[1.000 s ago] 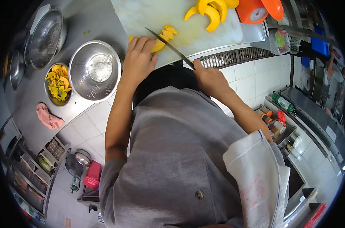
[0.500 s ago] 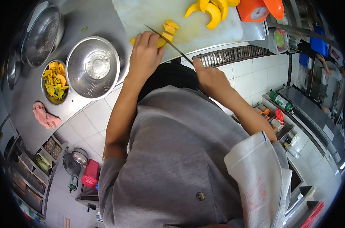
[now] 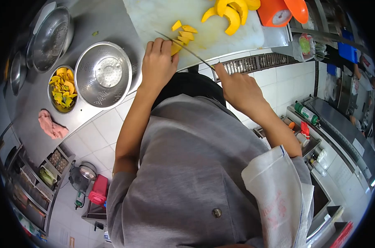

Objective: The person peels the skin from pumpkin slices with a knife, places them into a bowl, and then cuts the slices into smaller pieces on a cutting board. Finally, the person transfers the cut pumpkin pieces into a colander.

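Note:
My left hand is closed, its fingers curled over a yellow pumpkin slice near the front edge of the white cutting board. In my right hand is the handle of a knife. Its thin blade points up and left, crossing the slice just past my left fingertips. Several cut pumpkin pieces lie beyond the blade. Farther back on the board rest larger curved pumpkin wedges. The lower part of the slice is hidden by my left hand.
A steel colander stands left of the board, beside a bowl of pumpkin pieces and peel. A pink cloth lies near the counter edge. An orange scale is at the back right. Steel bowls sit far left.
Another cut piece now lies behind the others on the board. The yellow bit left of my left hand no longer shows. My right hand and the knife handle have shifted slightly right.

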Demonstrator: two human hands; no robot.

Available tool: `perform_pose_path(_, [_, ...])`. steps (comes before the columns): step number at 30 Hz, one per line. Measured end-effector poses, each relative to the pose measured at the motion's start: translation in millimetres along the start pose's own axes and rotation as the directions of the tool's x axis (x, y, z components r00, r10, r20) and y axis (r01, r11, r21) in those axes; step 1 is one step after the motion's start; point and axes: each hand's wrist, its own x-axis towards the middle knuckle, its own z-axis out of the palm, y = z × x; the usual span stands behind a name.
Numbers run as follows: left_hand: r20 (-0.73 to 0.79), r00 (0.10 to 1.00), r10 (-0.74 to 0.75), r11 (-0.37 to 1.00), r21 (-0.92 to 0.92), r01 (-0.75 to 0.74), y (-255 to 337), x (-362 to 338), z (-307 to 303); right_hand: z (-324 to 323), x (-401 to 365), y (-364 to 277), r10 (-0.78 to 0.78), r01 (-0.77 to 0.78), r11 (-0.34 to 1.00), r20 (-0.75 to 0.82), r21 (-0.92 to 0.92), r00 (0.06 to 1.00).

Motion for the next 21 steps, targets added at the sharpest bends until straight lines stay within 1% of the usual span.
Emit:
perform_pose_path(4, [0.004,1.000,0.007,1.000,-0.018,-0.007,-2,0,-1,8,-6,-2,0.001,-0.001,1.000,0.012,-0.001,1.000])
perform_pose_path(6, [0.001,1.000,-0.005,0.999,-0.035,0.005,-5,0,-2,27,6,-3,-0.010,0.010,0.997,-0.009,0.082,1.000])
perform_pose_path(7, [-0.001,1.000,0.016,0.997,-0.081,-0.016,-8,-2,-3,40,16,-2,-0.016,0.016,0.996,-0.005,0.083,1.000])
perform_pose_path(8, [-0.006,0.999,0.042,0.991,-0.125,-0.042,-10,-2,-5,55,31,0,-0.029,0.034,0.990,-0.042,0.136,0.999])
perform_pose_path(9, [-0.010,0.999,0.040,0.992,-0.121,-0.041,-13,-3,-8,61,42,0,-0.041,0.056,0.981,-0.082,0.185,0.996])
perform_pose_path(10, [0.022,0.998,0.051,0.991,-0.128,-0.048,-16,-4,-11,64,49,1,-0.047,0.062,0.981,-0.087,0.183,0.995])
perform_pose_path(11, [0.054,0.997,0.063,0.989,-0.135,-0.056,-17,-5,-14,67,54,1,-0.025,0.040,0.978,-0.075,0.206,0.997])
perform_pose_path(13, [0.049,0.997,0.052,0.992,-0.122,-0.046,-17,-8,-15,62,59,0,0.023,-0.014,0.967,-0.034,0.255,0.999])
perform_pose_path(14, [0.044,0.998,0.035,0.993,-0.117,-0.030,-16,-10,-13,57,56,0,0.023,-0.014,0.967,-0.034,0.254,0.999])
perform_pose_path(15, [0.040,0.999,0.032,0.993,-0.117,-0.027,-14,-11,-9,47,52,-1,0.028,-0.017,0.978,-0.050,0.206,0.998])
perform_pose_path(16, [0.009,1.000,-0.002,0.992,-0.123,0.003,-10,-12,-4,38,45,-4,0.033,-0.022,0.987,-0.063,0.159,0.998])
perform_pose_path(17, [-0.022,0.999,-0.034,0.991,-0.130,0.031,-7,-13,0,27,38,-7,0.031,-0.022,0.987,-0.059,0.158,0.998])
perform_pose_path(18, [-0.023,0.999,-0.035,0.991,-0.132,0.032,-5,-12,1,15,30,-10,0.015,-0.012,0.994,-0.031,0.108,0.999])
perform_pose_path(19, [-0.021,0.999,-0.044,0.995,-0.092,0.042,-2,-11,1,8,22,-11,0.004,-0.004,0.998,0.000,0.057,1.000])
perform_pose_path(20, [-0.020,0.998,-0.054,0.997,-0.055,0.053,0,-11,2,6,14,-11,0.010,-0.010,0.999,0.003,0.052,1.000])
perform_pose_path(21, [-0.019,0.998,-0.057,0.997,-0.062,0.056,1,-10,2,5,7,-12,0.003,-0.003,1.000,0.005,0.011,1.000])
